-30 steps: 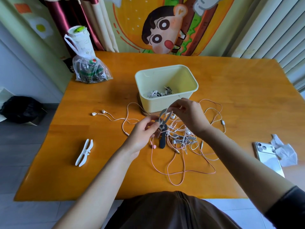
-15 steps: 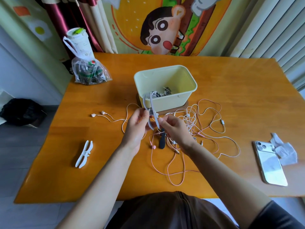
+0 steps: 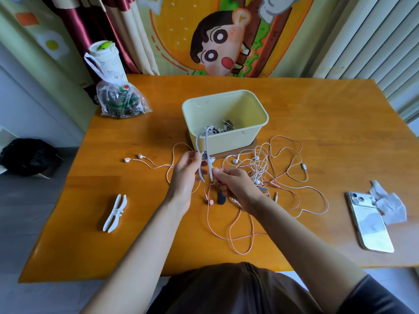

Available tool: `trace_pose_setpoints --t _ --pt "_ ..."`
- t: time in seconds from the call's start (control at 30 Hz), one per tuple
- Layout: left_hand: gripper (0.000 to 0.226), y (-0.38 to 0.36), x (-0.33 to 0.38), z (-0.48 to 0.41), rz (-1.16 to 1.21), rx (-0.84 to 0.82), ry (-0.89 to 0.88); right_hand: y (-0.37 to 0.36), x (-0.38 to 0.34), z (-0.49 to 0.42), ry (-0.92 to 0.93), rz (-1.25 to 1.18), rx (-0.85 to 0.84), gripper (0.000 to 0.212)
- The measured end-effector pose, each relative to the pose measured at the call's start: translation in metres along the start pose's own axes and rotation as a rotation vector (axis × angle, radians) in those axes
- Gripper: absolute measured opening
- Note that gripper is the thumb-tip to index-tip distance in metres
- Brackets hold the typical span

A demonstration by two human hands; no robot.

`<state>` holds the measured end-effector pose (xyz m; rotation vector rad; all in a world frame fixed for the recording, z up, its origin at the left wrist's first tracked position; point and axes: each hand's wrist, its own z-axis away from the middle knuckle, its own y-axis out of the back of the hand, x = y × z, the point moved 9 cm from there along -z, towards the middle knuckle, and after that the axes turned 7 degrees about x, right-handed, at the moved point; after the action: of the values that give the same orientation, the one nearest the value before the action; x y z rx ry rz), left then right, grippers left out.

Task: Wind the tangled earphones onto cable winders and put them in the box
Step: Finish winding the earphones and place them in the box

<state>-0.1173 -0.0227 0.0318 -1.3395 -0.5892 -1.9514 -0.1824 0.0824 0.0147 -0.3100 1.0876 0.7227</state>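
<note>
My left hand (image 3: 184,175) holds a grey cable winder (image 3: 203,152) upright in front of the pale yellow box (image 3: 238,137). My right hand (image 3: 233,185) pinches an earphone cable close to the winder's lower prong. A tangle of white and pink earphones (image 3: 263,168) lies on the table to the right of my hands. One pink-corded pair of earbuds (image 3: 133,157) trails off to the left. Wound earphones (image 3: 218,129) lie inside the box. A black winder (image 3: 221,198) lies under my right hand, and a white winder (image 3: 115,213) rests at the left.
A clear plastic bag (image 3: 121,102) with a white cup stands at the back left of the wooden table (image 3: 317,123). A phone (image 3: 368,220) and crumpled tissue (image 3: 387,203) lie at the right edge. The box sits on a brown tray (image 3: 247,148).
The grey winder turned upright in my left hand. My right hand dropped from above the tangle to the winder's lower end, pulling cable with it.
</note>
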Motion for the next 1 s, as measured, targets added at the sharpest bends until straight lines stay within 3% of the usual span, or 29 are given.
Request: trace_pose_setpoints --t 0.13,0.27,0.33,0.57,0.77,0.9,1.0 --pt "0.017 0.003 0.015 0.001 -0.165 -0.069 -0.168 0.013 -0.008 0.002 0.07 0.03 0.092 0.026" --pt "0.012 0.004 0.03 0.006 -0.31 -0.006 -0.36 0.018 -0.014 0.003 0.164 0.107 0.154 0.025" --pt "0.014 0.003 0.031 0.007 -0.281 0.007 -0.373 0.018 -0.015 0.003 0.189 0.116 0.163 0.025" --pt "0.024 -0.008 0.011 0.009 0.058 -0.052 -0.107 0.017 -0.022 0.003 0.24 0.121 0.165 0.031" --pt "0.026 -0.017 0.008 0.01 0.244 -0.114 0.048 0.006 -0.016 0.003 0.101 0.003 0.035 0.036" --pt "0.026 -0.02 0.001 0.01 0.292 -0.142 0.113 -0.001 -0.007 0.005 0.038 -0.019 -0.05 0.035" --pt "0.031 -0.015 -0.005 0.007 0.249 -0.042 0.115 -0.003 0.003 0.005 0.0 -0.031 -0.011 0.037"
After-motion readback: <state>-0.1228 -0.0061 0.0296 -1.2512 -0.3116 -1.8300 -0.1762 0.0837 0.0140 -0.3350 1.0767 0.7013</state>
